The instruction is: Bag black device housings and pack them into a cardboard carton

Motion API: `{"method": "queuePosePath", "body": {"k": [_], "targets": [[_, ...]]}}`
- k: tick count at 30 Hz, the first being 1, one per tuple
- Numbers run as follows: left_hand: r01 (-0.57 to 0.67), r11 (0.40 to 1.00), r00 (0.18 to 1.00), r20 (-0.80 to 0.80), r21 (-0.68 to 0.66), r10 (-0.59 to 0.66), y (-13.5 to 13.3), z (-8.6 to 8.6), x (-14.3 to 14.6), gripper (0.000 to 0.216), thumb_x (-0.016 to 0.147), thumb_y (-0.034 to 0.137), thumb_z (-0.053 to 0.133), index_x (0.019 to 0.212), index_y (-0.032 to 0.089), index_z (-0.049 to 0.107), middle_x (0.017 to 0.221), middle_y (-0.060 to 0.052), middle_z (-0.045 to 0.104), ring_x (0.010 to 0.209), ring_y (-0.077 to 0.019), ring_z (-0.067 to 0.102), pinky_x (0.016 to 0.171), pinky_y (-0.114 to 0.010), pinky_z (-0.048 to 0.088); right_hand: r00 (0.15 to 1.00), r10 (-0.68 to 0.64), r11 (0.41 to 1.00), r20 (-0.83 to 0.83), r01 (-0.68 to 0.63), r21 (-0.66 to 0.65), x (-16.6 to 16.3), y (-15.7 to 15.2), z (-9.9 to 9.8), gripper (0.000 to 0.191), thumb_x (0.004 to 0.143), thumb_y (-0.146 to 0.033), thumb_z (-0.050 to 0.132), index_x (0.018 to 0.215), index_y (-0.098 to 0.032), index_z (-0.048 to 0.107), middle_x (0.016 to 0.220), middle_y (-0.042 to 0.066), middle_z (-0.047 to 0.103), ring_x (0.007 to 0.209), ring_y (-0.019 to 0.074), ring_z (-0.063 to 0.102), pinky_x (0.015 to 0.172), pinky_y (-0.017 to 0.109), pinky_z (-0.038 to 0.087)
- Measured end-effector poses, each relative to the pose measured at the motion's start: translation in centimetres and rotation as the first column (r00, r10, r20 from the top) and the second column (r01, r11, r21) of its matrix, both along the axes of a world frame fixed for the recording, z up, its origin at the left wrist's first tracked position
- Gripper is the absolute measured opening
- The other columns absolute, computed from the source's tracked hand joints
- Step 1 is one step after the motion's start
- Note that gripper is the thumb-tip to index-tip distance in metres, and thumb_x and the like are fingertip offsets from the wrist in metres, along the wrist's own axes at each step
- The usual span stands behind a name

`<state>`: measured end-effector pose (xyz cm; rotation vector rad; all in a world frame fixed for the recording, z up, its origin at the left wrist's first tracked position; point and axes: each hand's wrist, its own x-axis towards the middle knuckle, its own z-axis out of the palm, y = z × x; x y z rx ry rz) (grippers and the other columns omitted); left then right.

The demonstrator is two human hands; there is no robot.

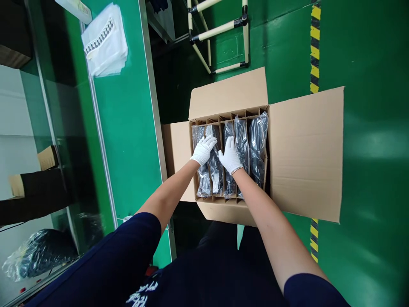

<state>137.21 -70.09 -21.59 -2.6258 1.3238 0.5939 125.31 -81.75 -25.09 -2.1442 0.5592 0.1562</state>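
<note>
In front of me stands an open cardboard box, its flaps folded outward. Cardboard dividers split it into narrow slots, where several dark items in clear plastic bags stand side by side. My left hand, in a white glove, lies with fingers stretched over the bagged items at the left of the box. My right hand, gloved too, rests fingers extended on a bagged item near the middle. Neither hand grips anything that I can see. What exactly the bags contain cannot be made out.
A green-topped workbench runs along the left, bearing a stack of white plastic bags. Beyond the box is a frame of cream pipes. Yellow-black tape marks the green floor. A plastic-wrapped dark bundle lies at lower left.
</note>
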Motion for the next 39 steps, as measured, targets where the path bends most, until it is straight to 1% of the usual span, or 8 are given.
{"method": "queuePosePath", "body": {"k": [7, 11, 18, 22, 25, 28, 32, 39], "targets": [[-0.004, 0.984, 0.995, 0.095, 0.178, -0.013, -4.7, 0.5, -0.8, 0.064, 0.097, 0.005, 0.038, 0.154, 0.032, 0.046, 0.114, -0.015, 0.069, 0.115, -0.0327, 0.065, 0.105, -0.051, 0.043, 0.999, 0.038, 0.999, -0.032, -0.037, 0.032, 0.3, -0.8, -0.4, 0.072, 0.092, -0.016, 0.036, 0.16, 0.002, 0.02, 0.158, 0.021, 0.044, 0.136, 0.031, 0.052, 0.117, 0.042, 0.039], [-0.032, 0.982, 0.991, 0.136, 0.186, 0.007, -4.3, 0.6, -0.5, 0.066, 0.095, 0.005, 0.041, 0.157, 0.028, 0.042, 0.116, -0.016, 0.067, 0.117, -0.0336, 0.062, 0.107, -0.053, 0.041, 0.997, 0.083, 0.997, 0.0, -0.083, 0.01, -0.2, -0.5, -0.1, 0.065, 0.092, -0.013, 0.036, 0.155, 0.003, 0.033, 0.159, 0.021, 0.042, 0.149, 0.0319, 0.037, 0.125, 0.046, 0.027], [-0.04, 0.968, 0.988, 0.152, 0.246, 0.002, -2.7, 0.2, 0.4, 0.071, 0.089, 0.006, 0.044, 0.159, 0.019, 0.038, 0.118, -0.019, 0.068, 0.118, -0.0345, 0.062, 0.105, -0.053, 0.046, 0.983, -0.156, 0.969, -0.101, 0.172, 0.179, 0.1, 0.2, 0.0, 0.073, 0.096, -0.023, 0.037, 0.159, 0.007, 0.016, 0.164, 0.024, 0.031, 0.151, 0.0267, 0.036, 0.123, 0.038, 0.033], [-0.073, 0.994, 0.985, 0.16, 0.075, 0.061, -3.1, 0.7, 0.2, 0.062, 0.094, 0.008, 0.038, 0.155, 0.015, 0.043, 0.127, -0.019, 0.067, 0.119, -0.0317, 0.064, 0.106, -0.05, 0.047, 0.995, 0.062, 0.99, 0.079, -0.072, 0.125, -0.3, 0.0, -0.3, 0.061, 0.096, -0.017, 0.035, 0.155, -0.007, 0.04, 0.166, 0.012, 0.034, 0.152, 0.0245, 0.033, 0.127, 0.039, 0.027], [0.078, 0.996, 0.996, 0.051, -0.038, -0.076, -3.4, 0.8, -0.3, 0.05, 0.101, 0.015, 0.038, 0.147, 0.024, 0.054, 0.144, -0.011, 0.061, 0.138, -0.0296, 0.052, 0.117, -0.05, 0.038, 0.978, 0.189, 0.978, 0.093, -0.196, 0.067, -0.5, 0.2, -0.1, 0.058, 0.094, -0.015, 0.04, 0.151, -0.013, 0.05, 0.163, 0.007, 0.041, 0.156, 0.0277, 0.023, 0.127, 0.044, 0.028], [0.208, 0.978, 0.975, -0.069, -0.017, -0.209, -3.7, 0.3, -0.9, 0.042, 0.101, 0.018, 0.046, 0.135, 0.031, 0.064, 0.15, 0.0, 0.059, 0.148, -0.0256, 0.041, 0.126, -0.048, 0.026, 0.97, 0.235, 0.971, 0.054, -0.238, 0.039, -0.5, 0.4, 0.7, 0.058, 0.094, -0.014, 0.042, 0.151, -0.013, 0.049, 0.159, 0.01, 0.046, 0.154, 0.0291, 0.026, 0.124, 0.047, 0.034], [0.135, 0.99, 0.988, -0.084, 0.03, -0.132, -3.4, -0.2, -1.4, 0.044, 0.102, 0.018, 0.042, 0.139, 0.03, 0.062, 0.153, 0.0, 0.056, 0.151, -0.0214, 0.038, 0.128, -0.047, 0.023, 0.951, 0.298, 0.955, 0.087, -0.296, -0.03, -1.5, -0.4, 2.1, 0.05, 0.097, -0.015, 0.037, 0.144, -0.009, 0.056, 0.149, 0.016, 0.056, 0.148, 0.0283, 0.038, 0.123, 0.042, 0.035], [0.102, 0.994, 0.989, -0.108, -0.026, -0.105, -2.7, -0.7, -1.5, 0.057, 0.094, 0.004, 0.043, 0.142, 0.031, 0.06, 0.154, 0.001, 0.055, 0.152, -0.0187, 0.036, 0.128, -0.049, 0.022, 0.973, -0.221, 0.975, 0.06, 0.222, -0.012, -4.3, -1.8, 1.9, 0.062, 0.096, -0.015, 0.034, 0.155, 0.003, 0.034, 0.162, 0.022, 0.035, 0.153, 0.0298, 0.029, 0.128, 0.046, 0.026]]}}
